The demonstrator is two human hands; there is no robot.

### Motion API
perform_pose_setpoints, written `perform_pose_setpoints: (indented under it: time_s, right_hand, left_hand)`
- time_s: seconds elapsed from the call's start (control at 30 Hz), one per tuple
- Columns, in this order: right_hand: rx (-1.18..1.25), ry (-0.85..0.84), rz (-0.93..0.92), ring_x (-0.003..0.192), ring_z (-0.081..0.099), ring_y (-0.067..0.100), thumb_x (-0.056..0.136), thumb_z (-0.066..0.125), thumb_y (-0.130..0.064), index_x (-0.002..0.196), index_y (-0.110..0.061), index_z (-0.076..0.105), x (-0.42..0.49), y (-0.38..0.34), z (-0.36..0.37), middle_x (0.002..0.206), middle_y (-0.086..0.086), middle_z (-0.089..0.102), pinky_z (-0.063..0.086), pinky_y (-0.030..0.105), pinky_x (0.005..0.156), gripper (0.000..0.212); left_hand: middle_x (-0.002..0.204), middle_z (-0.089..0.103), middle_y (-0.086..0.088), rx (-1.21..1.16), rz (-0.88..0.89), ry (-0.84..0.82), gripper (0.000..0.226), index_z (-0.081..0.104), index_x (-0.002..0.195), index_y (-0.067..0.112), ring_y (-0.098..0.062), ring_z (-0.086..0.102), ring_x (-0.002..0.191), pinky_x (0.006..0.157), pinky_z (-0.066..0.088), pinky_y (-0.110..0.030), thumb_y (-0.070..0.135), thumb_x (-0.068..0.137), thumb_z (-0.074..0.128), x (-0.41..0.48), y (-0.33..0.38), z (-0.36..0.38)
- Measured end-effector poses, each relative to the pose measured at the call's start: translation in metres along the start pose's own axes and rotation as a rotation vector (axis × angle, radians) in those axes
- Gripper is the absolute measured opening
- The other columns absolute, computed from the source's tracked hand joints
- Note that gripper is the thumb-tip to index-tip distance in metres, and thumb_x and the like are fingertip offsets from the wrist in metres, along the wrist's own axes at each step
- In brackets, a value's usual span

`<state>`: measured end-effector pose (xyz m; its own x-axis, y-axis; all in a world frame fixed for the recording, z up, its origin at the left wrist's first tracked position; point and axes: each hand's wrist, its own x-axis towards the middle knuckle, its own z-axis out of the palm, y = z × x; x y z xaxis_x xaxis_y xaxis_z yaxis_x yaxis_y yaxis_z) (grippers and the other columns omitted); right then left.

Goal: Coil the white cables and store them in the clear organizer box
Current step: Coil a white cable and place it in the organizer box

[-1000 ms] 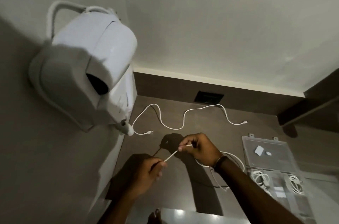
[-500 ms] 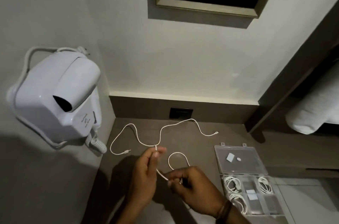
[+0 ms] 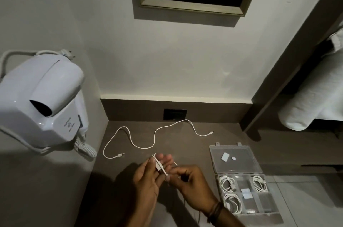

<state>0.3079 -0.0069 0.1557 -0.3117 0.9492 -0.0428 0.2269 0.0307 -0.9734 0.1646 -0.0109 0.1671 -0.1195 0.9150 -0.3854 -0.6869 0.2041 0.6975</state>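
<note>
Between both hands [image 3: 148, 176], thin white cable [image 3: 161, 166]

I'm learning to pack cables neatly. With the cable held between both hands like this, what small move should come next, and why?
Probably another wrap: the right hand should carry the cable in the hands around the left hand fingers again. Only a short stretch lies across those fingers, so the coil looks barely begun. The organizer box is open with three coils inside, and a loose cable waits on the counter.
</note>
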Motion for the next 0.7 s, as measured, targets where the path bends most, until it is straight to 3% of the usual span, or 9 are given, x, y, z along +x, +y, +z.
perform_pose_setpoints:
  time_s: [0.07,0.13,0.23,0.3,0.37,0.43,0.57,0.63,0.7]
  right_hand:
    - [-0.211,-0.057,0.012,0.061,0.06,-0.009,0.093,0.066,-0.016,0.077,-0.032,0.079,-0.008,0.002,0.003,0.067,-0.015,0.073,0.048,0.014,0.064,0.026]
    - [-0.365,-0.134,0.022,0.058,0.063,0.0,0.09,0.061,-0.023,0.079,-0.023,0.077,-0.012,-0.004,0.0,0.068,-0.006,0.075,0.053,0.022,0.064,0.019]
    - [-0.287,-0.226,0.022,0.071,0.069,-0.002,0.089,0.06,-0.014,0.093,-0.016,0.081,-0.01,-0.02,-0.014,0.079,-0.003,0.08,0.057,0.019,0.075,0.021]
    - [-0.19,-0.179,-0.01,0.084,0.074,0.003,0.092,0.064,-0.004,0.099,-0.014,0.08,-0.002,-0.029,-0.03,0.088,-0.004,0.081,0.059,0.022,0.085,0.02]
    - [-0.175,-0.082,-0.06,0.087,0.077,0.009,0.095,0.067,-0.004,0.099,-0.014,0.076,0.011,-0.033,-0.047,0.092,0.002,0.082,0.06,0.022,0.083,0.014]
    - [-0.103,-0.041,-0.014,0.08,0.078,0.008,0.096,0.066,-0.001,0.102,-0.005,0.074,0.022,-0.031,-0.059,0.091,0.007,0.082,0.06,0.018,0.076,0.01]
    - [0.33,-0.024,0.28,0.043,0.052,0.0,0.097,0.063,0.005,0.104,0.001,0.069,0.027,-0.016,-0.054,0.082,0.012,0.076,0.038,0.011,0.039,0.01]
    - [0.53,0.038,0.404,0.048,0.061,0.009,0.095,0.062,0.008,0.1,0.002,0.07,0.02,-0.004,-0.039,0.076,0.011,0.077,0.048,0.018,0.042,0.011]
    - [0.568,0.046,0.429,0.061,0.068,0.02,0.094,0.062,0.009,0.094,0.007,0.074,0.008,0.004,-0.015,0.076,0.016,0.076,0.059,0.028,0.06,0.012]
  left_hand:
    - [0.097,0.077,-0.018,0.116,0.116,0.044,0.028,0.064,0.097,-0.001,-0.023,0.076,0.089,0.075,0.062,-0.024,0.006,0.1,0.038,0.004,-0.007,0.001]
    - [0.097,0.077,-0.011,0.399,0.237,0.048,0.028,0.067,0.096,0.005,-0.019,0.074,0.091,0.083,0.059,-0.026,0.004,0.1,0.039,0.006,-0.012,-0.004]
    - [0.076,0.075,-0.004,0.886,0.348,-0.051,0.027,0.072,0.092,0.015,-0.006,0.067,0.07,0.068,0.052,-0.02,0.008,0.099,0.047,-0.001,-0.016,-0.013]
    - [0.085,0.077,-0.002,1.035,0.36,-0.078,0.021,0.074,0.095,0.01,-0.007,0.067,0.076,0.07,0.048,-0.009,0.007,0.096,0.053,-0.007,-0.018,-0.019]
    - [0.083,0.078,-0.009,0.953,0.231,-0.114,0.023,0.073,0.091,0.002,-0.015,0.071,0.081,0.071,0.05,-0.007,0.005,0.097,0.051,-0.015,-0.016,-0.02]
    - [0.074,0.076,-0.016,0.824,0.076,-0.17,0.03,0.072,0.085,-0.001,-0.019,0.072,0.072,0.068,0.057,-0.019,0.001,0.098,0.044,-0.022,-0.012,-0.017]
    - [0.065,0.068,-0.017,0.603,-0.109,-0.272,0.034,0.067,0.08,-0.002,-0.024,0.067,0.063,0.064,0.057,-0.03,0.002,0.098,0.039,-0.02,0.001,-0.005]
    - [0.066,0.069,-0.017,0.338,-0.164,-0.182,0.032,0.069,0.082,-0.002,-0.025,0.07,0.062,0.064,0.062,-0.032,0.007,0.096,0.042,-0.015,0.004,0.0]
    - [0.071,0.073,-0.017,0.044,-0.136,-0.041,0.03,0.069,0.089,-0.004,-0.023,0.073,0.066,0.064,0.064,-0.032,0.008,0.097,0.043,-0.007,0.003,0.004]
